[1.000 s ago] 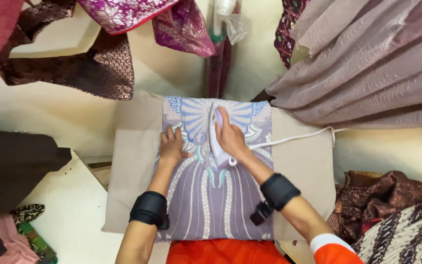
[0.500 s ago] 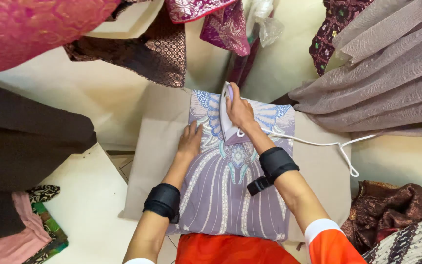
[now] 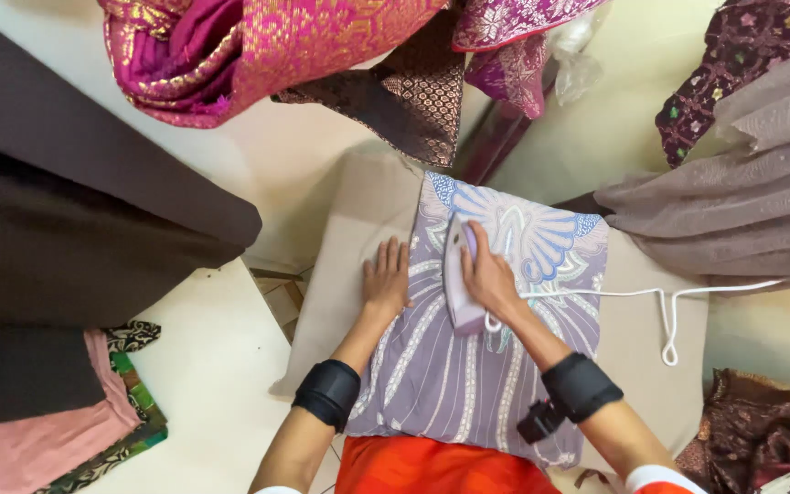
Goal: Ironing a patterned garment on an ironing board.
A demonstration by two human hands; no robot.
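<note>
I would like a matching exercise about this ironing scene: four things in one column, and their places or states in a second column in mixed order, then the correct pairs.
Things:
1. left hand
2. right hand
3. white cord
4. pink and gold cloth

Places or states:
A. runs from the iron to the right over the beige pad
B. hangs above the pad, at the top of the view
C. lies flat, fingers spread, on the lilac patterned cloth
D. grips the handle of the iron

Pairs: 1-C, 2-D, 3-A, 4-B
</note>
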